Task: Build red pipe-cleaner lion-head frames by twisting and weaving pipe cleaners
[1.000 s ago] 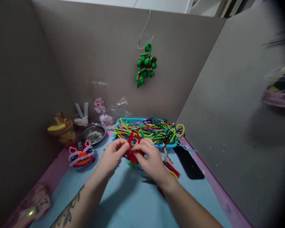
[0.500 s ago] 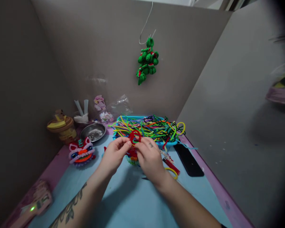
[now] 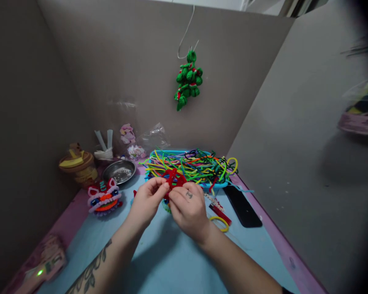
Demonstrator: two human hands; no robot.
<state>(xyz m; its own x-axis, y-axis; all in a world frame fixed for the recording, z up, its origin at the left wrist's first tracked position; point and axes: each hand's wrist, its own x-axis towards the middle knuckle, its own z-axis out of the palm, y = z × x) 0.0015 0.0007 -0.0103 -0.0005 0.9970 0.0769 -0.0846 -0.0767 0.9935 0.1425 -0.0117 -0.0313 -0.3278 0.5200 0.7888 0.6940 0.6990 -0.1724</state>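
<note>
In the middle of the view, red pipe cleaner (image 3: 174, 176) bent into loops stands up between my two hands. My left hand (image 3: 149, 200) pinches its left side between thumb and fingers. With curled fingers, my right hand (image 3: 188, 206) grips its lower right part, and the fingertips of both hands are close together. Just below the fingers, a small multicoloured piece (image 3: 166, 206) on the mat is mostly hidden. Behind the hands lies a blue tray (image 3: 217, 187) heaped with pipe cleaners (image 3: 190, 165) in many colours.
A pipe-cleaner lion head (image 3: 104, 199), metal dish (image 3: 120, 172) and brown lidded cup (image 3: 79, 167) are at left. Yellow-handled scissors (image 3: 220, 224), a red tool (image 3: 221, 214) and a black phone (image 3: 243, 207) lie at right. A green ornament (image 3: 189, 79) hangs against the back panel.
My right hand has shifted left, closer to my left hand. The red loops now show wider and more spread above my fingers. The view has tilted slightly.
</note>
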